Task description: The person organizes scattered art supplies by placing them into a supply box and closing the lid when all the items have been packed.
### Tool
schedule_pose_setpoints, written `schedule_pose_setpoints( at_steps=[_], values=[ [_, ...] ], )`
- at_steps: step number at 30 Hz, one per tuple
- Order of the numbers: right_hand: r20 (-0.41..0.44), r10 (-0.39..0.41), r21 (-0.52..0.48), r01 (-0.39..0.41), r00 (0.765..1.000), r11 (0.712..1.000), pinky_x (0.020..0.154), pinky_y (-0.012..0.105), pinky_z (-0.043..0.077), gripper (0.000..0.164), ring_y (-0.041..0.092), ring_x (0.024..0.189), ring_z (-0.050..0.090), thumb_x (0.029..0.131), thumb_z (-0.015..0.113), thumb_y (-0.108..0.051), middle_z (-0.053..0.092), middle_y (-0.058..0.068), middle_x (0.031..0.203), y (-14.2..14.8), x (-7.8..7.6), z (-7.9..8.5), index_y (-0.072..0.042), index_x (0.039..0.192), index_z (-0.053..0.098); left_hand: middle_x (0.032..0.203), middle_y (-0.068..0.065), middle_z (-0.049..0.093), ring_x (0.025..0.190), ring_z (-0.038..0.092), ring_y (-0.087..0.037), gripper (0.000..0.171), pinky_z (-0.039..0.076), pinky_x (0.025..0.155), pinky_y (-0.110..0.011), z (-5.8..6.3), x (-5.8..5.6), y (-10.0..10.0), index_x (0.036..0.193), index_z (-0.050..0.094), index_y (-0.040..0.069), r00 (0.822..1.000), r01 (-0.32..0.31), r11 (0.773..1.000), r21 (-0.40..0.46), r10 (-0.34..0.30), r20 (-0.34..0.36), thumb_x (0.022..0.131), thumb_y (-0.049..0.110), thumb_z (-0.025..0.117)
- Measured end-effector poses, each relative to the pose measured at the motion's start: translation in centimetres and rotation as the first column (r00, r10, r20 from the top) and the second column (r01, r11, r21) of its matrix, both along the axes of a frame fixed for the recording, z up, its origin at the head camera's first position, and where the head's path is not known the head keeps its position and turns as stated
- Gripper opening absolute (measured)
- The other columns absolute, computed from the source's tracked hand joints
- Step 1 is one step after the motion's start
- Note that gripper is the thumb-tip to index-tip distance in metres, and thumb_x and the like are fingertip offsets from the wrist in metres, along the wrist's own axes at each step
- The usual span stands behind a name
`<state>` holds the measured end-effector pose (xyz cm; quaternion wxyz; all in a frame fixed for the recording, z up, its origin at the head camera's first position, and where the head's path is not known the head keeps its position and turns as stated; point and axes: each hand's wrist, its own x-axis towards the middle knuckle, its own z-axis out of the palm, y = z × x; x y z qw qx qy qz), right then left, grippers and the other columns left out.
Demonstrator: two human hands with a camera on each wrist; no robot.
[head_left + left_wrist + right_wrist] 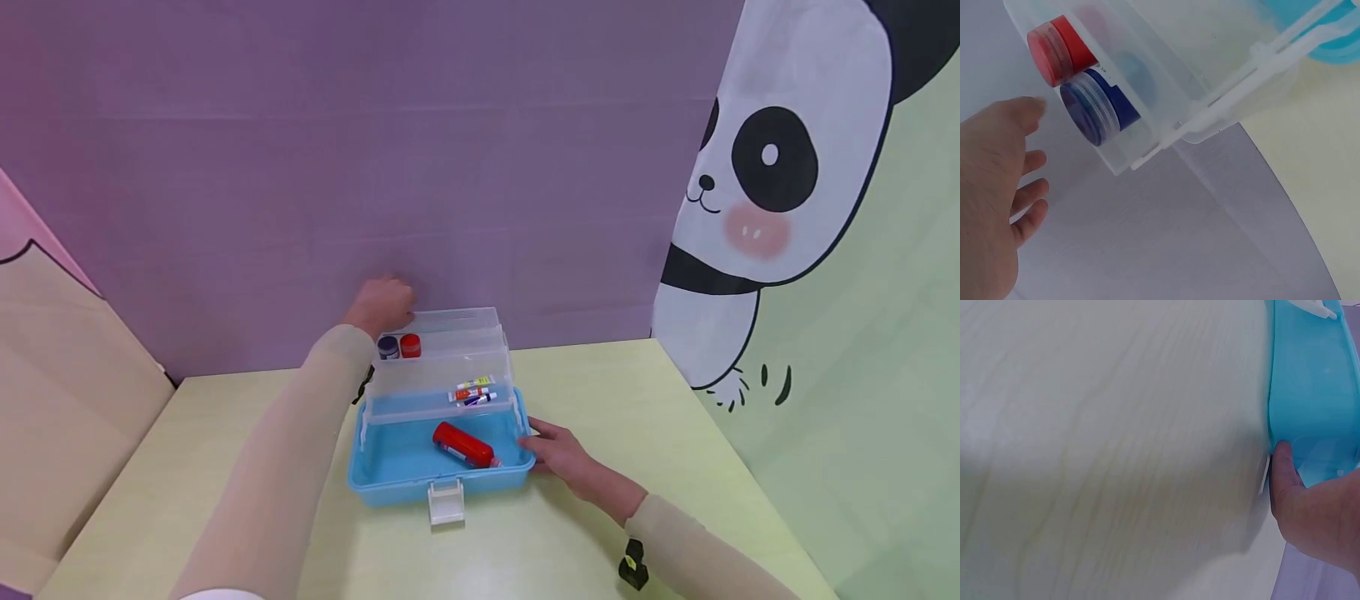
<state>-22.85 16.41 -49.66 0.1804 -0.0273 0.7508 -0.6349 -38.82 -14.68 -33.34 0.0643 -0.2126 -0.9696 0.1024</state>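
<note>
A blue storage box (397,492) with fold-out clear trays (412,404) stands opened on the table. Inside its base lies a red bottle (465,446). Several small paint tubes (472,393) rest in a lower tray; a red-capped jar (1060,50) and a dark blue-capped jar (1099,106) stand in the upper tray. My left hand (381,305) is behind the upper tray, fingers loosely bent and holding nothing, beside the two jars in the left wrist view. With my right hand (558,454) I hold the box's right side at the rim, a finger against its blue wall in the right wrist view.
A white latch (447,504) hangs from the box's front. The pale wooden table (600,400) extends around it, with a purple backdrop (300,167) close behind and a panda-printed cloth (832,333) along the right.
</note>
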Motion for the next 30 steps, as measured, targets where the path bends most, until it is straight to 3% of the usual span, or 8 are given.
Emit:
schedule_pose_setpoints(
  at_steps=[11,14,17,21,26,30],
  values=[
    [0.012,-0.017,0.023,0.017,1.0,1.0,0.084,0.043,0.054,0.064,0.033,0.102,0.065,0.094,0.063,-0.02,0.053,0.026,0.132,-0.2,0.1,0.1,-0.001,0.148,0.036,0.082,-0.004,0.062,0.083,0.055,-0.025,0.017,0.051,0.076,-0.039,0.4,1.2,-1.4,0.089,0.07,0.009,0.997,-0.056,0.995,0.088,0.052,0.05,0.094,0.02,0.059],
    [0.017,-0.026,0.03,0.026,1.0,0.999,0.083,0.043,0.054,0.063,0.032,0.1,0.066,0.094,0.063,-0.021,0.054,0.025,0.131,-0.2,0.0,0.0,-0.002,0.148,0.037,0.084,-0.005,0.063,0.081,0.055,-0.025,0.018,0.051,0.075,-0.039,0.3,1.6,-2.2,0.09,0.071,0.008,0.994,-0.083,0.985,0.15,0.071,0.087,0.094,0.018,0.057],
    [0.017,-0.03,0.036,0.029,0.999,0.999,0.083,0.043,0.054,0.063,0.032,0.1,0.066,0.094,0.063,-0.021,0.055,0.025,0.131,-0.1,0.0,0.0,-0.002,0.148,0.038,0.097,-0.011,0.065,0.088,0.058,-0.029,0.021,0.052,0.079,-0.043,0.2,2.2,-2.8,0.102,0.07,0.005,0.979,-0.16,0.947,0.277,0.115,0.171,0.095,0.017,0.055],
    [0.017,-0.022,0.036,0.021,1.0,0.999,0.083,0.043,0.054,0.063,0.032,0.102,0.065,0.094,0.063,-0.021,0.052,0.026,0.134,-0.2,0.0,0.0,-0.002,0.148,0.038,0.124,-0.019,0.059,0.111,0.055,-0.037,0.035,0.048,0.091,-0.052,-0.3,3.0,-4.1,0.127,0.061,0.003,0.952,-0.255,0.87,0.422,0.149,0.268,0.097,0.019,0.051],
    [0.01,-0.005,0.031,0.004,1.0,1.0,0.083,0.043,0.054,0.063,0.033,0.103,0.065,0.094,0.064,-0.022,0.051,0.026,0.135,-0.1,0.0,0.1,-0.001,0.148,0.038,0.142,-0.019,0.045,0.129,0.041,-0.04,0.047,0.037,0.101,-0.057,-1.6,3.8,-6.2,0.141,0.047,0.004,0.943,-0.293,0.799,0.525,0.15,0.299,0.101,0.028,0.047],
    [0.005,0.007,0.027,-0.007,1.0,1.0,0.083,0.043,0.054,0.064,0.034,0.103,0.065,0.094,0.063,-0.022,0.051,0.026,0.136,0.1,0.1,0.3,-0.001,0.148,0.037,0.147,-0.02,0.039,0.132,0.038,-0.041,0.056,0.034,0.103,-0.058,-2.5,4.6,-7.5,0.147,0.038,0.004,0.943,-0.303,0.747,0.592,0.144,0.301,0.102,0.036,0.044]
  ],
)
